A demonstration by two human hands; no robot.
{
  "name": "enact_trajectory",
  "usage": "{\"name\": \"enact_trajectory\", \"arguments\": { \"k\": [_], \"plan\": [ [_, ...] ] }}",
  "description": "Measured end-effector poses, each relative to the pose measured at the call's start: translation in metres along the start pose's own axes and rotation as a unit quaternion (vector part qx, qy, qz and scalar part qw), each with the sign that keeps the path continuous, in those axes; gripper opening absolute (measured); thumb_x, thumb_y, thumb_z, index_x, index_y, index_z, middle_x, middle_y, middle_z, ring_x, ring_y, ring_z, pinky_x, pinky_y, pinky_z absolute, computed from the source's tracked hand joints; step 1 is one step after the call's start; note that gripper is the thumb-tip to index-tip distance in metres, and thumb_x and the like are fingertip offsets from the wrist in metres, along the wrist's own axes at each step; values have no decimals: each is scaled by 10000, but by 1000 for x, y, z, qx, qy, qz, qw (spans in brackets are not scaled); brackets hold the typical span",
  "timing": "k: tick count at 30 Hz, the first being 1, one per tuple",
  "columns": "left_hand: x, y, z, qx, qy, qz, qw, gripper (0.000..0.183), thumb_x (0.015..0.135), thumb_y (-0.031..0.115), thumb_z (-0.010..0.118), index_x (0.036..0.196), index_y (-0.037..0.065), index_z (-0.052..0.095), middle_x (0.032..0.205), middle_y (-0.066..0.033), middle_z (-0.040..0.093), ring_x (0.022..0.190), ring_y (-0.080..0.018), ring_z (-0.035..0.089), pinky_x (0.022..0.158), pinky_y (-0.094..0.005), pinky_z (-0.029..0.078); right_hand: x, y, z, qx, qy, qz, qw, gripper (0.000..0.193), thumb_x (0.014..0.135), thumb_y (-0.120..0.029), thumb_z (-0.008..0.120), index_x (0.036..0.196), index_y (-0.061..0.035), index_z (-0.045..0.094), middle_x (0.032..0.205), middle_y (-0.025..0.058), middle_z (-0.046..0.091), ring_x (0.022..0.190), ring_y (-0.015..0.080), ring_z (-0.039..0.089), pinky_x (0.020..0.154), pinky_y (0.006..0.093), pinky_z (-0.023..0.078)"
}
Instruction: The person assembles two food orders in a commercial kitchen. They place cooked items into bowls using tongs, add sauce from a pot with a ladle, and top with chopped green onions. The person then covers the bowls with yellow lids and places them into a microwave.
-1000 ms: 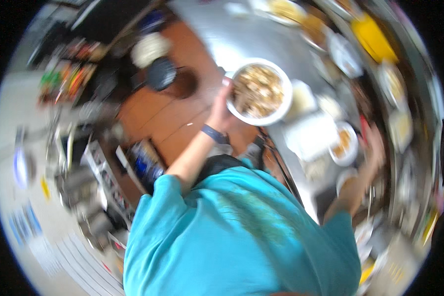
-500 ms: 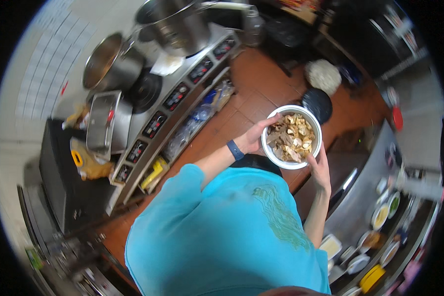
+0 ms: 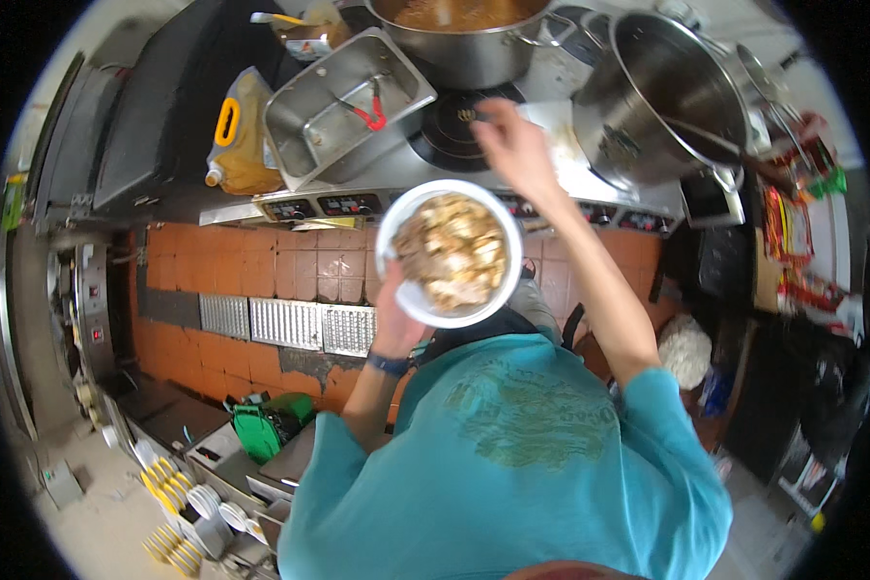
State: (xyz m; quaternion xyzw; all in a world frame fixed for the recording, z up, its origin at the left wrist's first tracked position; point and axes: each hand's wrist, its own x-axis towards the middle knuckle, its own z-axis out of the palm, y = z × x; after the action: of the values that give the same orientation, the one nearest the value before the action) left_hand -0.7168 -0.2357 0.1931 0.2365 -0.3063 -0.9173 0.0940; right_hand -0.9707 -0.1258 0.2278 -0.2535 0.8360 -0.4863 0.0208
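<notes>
A round white bowl [image 3: 413, 302] holds chopped pieces of food [image 3: 464, 242], some dark brown and some pale golden. My left hand [image 3: 394, 319] grips its left side, with the thumb at the rim and the other fingers hidden underneath. Off the bowl, my right hand [image 3: 514, 145] reaches over the stovetop with its fingers apart and nothing in them, slightly blurred. Near that hand are a black round cooking plate [image 3: 445, 130] and a wide steel pot [image 3: 464, 48] of orange-brown liquid. To the right stands a tall steel pot [image 3: 638, 106] with a long handle leaning in it.
A rectangular steel pan [image 3: 309, 106] with red-handled tongs [image 3: 369, 114] rests left of the cooking plate. Beside it is a plastic jug [image 3: 246, 135] of amber liquid. Control panels [image 3: 350, 205] line the stove's front edge. Metal grates [image 3: 285, 323] cross the tiled floor.
I have turned toward the stove, bringing the bowl in front of it. My right hand has let go of the bowl and moved out over the stovetop; my left still holds it.
</notes>
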Motion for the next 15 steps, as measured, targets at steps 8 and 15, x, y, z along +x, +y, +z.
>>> {"name": "enact_trajectory", "arguments": {
  "k": [8,15],
  "plan": [
    [-34,35,44,-20,230,220,948,604,1037,443,450,1526,121,304,1507,-118,403,1369,-313,423,1105,-508,408,168,-48,200,-309,-367,-65,875,561,795,-245,663,1290,10,590,1157,191,699,1089,321,675,866,421,545],
    [12,62,35,-61,230,232,943,633,1030,469,449,1537,127,286,1516,-114,392,1378,-310,420,1099,-516,417,187,-68,100,-254,-437,-40,862,275,760,-135,612,957,18,728,995,216,723,968,332,712,790,428,569]
  ]
}}
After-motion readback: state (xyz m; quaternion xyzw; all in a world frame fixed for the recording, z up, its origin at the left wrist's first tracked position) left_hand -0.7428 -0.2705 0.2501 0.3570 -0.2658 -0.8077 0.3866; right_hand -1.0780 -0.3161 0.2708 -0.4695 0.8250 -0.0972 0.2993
